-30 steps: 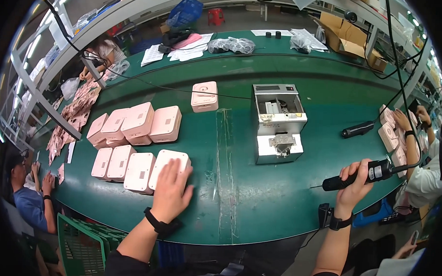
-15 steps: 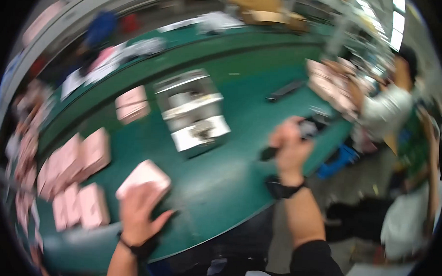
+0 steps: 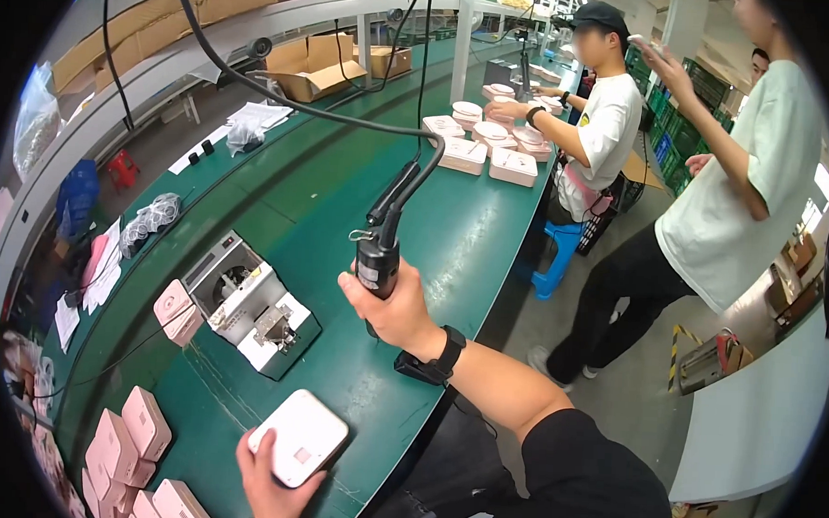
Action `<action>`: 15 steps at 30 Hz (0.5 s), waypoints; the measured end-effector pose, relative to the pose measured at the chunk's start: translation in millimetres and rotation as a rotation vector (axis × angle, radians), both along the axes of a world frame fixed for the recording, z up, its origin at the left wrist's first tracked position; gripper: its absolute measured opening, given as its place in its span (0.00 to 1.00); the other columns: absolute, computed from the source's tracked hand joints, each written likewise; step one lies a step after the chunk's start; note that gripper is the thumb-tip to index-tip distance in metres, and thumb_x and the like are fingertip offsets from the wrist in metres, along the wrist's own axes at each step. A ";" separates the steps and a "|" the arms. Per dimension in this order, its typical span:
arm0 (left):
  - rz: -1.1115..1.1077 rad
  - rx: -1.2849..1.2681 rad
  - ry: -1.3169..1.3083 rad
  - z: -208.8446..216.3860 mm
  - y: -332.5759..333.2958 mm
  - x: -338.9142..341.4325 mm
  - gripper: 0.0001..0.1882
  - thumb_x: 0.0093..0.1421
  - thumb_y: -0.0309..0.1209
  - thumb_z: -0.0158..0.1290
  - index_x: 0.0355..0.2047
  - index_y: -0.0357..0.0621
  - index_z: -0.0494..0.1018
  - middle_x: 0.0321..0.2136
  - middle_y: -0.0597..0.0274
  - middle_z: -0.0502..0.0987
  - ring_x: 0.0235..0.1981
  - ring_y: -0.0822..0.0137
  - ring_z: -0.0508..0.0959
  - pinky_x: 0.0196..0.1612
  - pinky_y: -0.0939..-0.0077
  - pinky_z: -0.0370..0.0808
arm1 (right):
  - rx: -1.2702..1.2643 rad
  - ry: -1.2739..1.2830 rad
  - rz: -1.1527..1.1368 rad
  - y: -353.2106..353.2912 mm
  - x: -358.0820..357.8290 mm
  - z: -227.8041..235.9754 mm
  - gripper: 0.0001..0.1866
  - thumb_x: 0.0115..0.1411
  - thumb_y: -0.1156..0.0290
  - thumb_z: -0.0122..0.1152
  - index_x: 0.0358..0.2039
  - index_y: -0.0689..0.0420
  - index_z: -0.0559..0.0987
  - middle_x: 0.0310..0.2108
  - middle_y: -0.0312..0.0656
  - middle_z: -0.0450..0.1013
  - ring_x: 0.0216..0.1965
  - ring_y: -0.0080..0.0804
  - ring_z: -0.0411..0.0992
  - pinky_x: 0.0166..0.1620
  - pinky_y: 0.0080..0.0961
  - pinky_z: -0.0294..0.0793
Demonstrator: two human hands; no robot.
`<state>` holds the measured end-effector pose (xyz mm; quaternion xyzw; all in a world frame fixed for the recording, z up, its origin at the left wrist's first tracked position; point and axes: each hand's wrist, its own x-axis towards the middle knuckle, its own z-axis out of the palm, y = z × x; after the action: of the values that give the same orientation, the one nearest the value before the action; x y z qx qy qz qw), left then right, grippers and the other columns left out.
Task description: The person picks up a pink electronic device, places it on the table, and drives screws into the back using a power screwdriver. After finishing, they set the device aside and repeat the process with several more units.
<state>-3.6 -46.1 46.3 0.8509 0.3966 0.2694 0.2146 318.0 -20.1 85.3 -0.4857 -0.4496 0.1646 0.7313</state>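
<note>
My right hand is wrapped around a black electric screwdriver, raised over the green bench, with its cable running up from the top. The screwdriver's tip is mostly hidden behind the hand. Lower down, my left hand grips the near-left side of a pale pink, rounded-square casing lying on the bench. Its top shows a small square patch. Beyond the casing stands a grey and white screw feeder, apart from both hands. A similar pink casing leans beside the feeder.
Several pink casings are stacked at the lower left. More casings lie farther along the green bench, where a co-worker sits. Another person stands at right. The screwdriver's black cable hangs across the view.
The view has swung and sharpened. My right hand now appears farther left and higher above the bench, with the screwdriver plainly visible in it. My left hand remains at the pink casing.
</note>
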 end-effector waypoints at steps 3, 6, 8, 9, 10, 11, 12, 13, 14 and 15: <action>-0.110 -0.038 -0.068 -7.5 5.2 22.6 0.47 0.33 0.33 0.74 0.56 0.39 0.66 0.56 0.41 0.63 0.56 0.42 0.68 0.58 0.56 0.68 | -0.040 -0.054 0.033 -4.5 -6.0 9.3 0.09 0.60 0.72 0.64 0.32 0.58 0.71 0.20 0.32 0.69 0.18 0.18 0.68 0.22 0.19 0.67; -0.162 -0.072 -0.140 -13.7 18.6 34.7 0.45 0.34 0.34 0.75 0.55 0.40 0.68 0.58 0.40 0.62 0.55 0.41 0.69 0.55 0.56 0.71 | -0.097 0.023 0.183 7.8 -10.5 16.8 0.10 0.60 0.70 0.65 0.32 0.58 0.72 0.20 0.32 0.70 0.19 0.18 0.69 0.24 0.19 0.68; -0.217 -0.052 -0.180 -16.6 23.4 22.6 0.45 0.35 0.33 0.74 0.56 0.42 0.68 0.57 0.41 0.63 0.55 0.42 0.70 0.55 0.56 0.71 | -0.096 0.024 0.218 14.3 -12.6 29.1 0.09 0.61 0.70 0.64 0.32 0.58 0.72 0.21 0.33 0.70 0.20 0.19 0.70 0.24 0.20 0.69; -0.223 -0.055 -0.192 -18.4 18.7 14.2 0.44 0.36 0.33 0.74 0.56 0.42 0.68 0.57 0.42 0.63 0.54 0.42 0.71 0.55 0.56 0.72 | -0.088 0.045 0.241 17.1 -15.2 35.5 0.09 0.62 0.69 0.62 0.32 0.58 0.72 0.21 0.33 0.70 0.20 0.20 0.70 0.25 0.21 0.70; -0.249 -0.029 -0.216 -23.8 24.2 16.4 0.45 0.36 0.33 0.73 0.57 0.43 0.68 0.57 0.42 0.63 0.54 0.43 0.71 0.55 0.57 0.72 | -0.035 0.024 0.229 18.6 -9.1 43.1 0.09 0.63 0.67 0.60 0.32 0.58 0.71 0.21 0.34 0.70 0.20 0.21 0.70 0.25 0.22 0.70; -0.252 -0.011 -0.233 -21.9 31.9 21.2 0.45 0.36 0.33 0.73 0.57 0.44 0.67 0.57 0.43 0.64 0.55 0.44 0.71 0.56 0.58 0.72 | 0.009 0.015 0.239 19.0 -9.5 55.0 0.10 0.65 0.65 0.58 0.33 0.59 0.71 0.21 0.35 0.70 0.20 0.22 0.69 0.25 0.22 0.71; -0.240 -0.030 -0.246 -21.6 34.8 21.9 0.45 0.37 0.33 0.73 0.58 0.45 0.67 0.58 0.44 0.63 0.55 0.44 0.71 0.56 0.59 0.72 | 0.036 -0.006 0.231 13.3 -14.6 65.8 0.11 0.66 0.63 0.54 0.34 0.59 0.70 0.20 0.37 0.68 0.18 0.25 0.68 0.24 0.24 0.70; -0.245 -0.043 -0.258 -19.1 38.5 26.8 0.45 0.37 0.34 0.73 0.58 0.46 0.67 0.58 0.45 0.63 0.55 0.45 0.71 0.56 0.59 0.72 | 0.051 0.012 0.270 11.3 -16.7 81.5 0.12 0.65 0.62 0.54 0.34 0.58 0.70 0.19 0.38 0.67 0.18 0.26 0.67 0.24 0.25 0.70; -0.190 -0.059 -0.255 -22.3 42.5 22.7 0.45 0.38 0.34 0.73 0.58 0.46 0.67 0.58 0.46 0.63 0.55 0.45 0.71 0.55 0.59 0.72 | 0.065 0.030 0.316 22.2 -28.2 88.7 0.13 0.65 0.61 0.53 0.35 0.58 0.70 0.19 0.39 0.66 0.18 0.27 0.67 0.24 0.27 0.69; -0.141 -0.073 -0.251 -26.4 42.5 15.0 0.44 0.39 0.34 0.72 0.58 0.47 0.67 0.59 0.47 0.62 0.55 0.45 0.70 0.55 0.59 0.72 | 0.025 0.052 0.375 36.3 -44.7 90.0 0.13 0.65 0.61 0.53 0.35 0.58 0.70 0.19 0.39 0.66 0.18 0.27 0.67 0.24 0.27 0.69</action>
<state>11.4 -3.7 19.9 0.8279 0.3155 0.3431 0.3119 273.3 16.2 175.3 -0.3800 -0.5151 0.3050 0.7052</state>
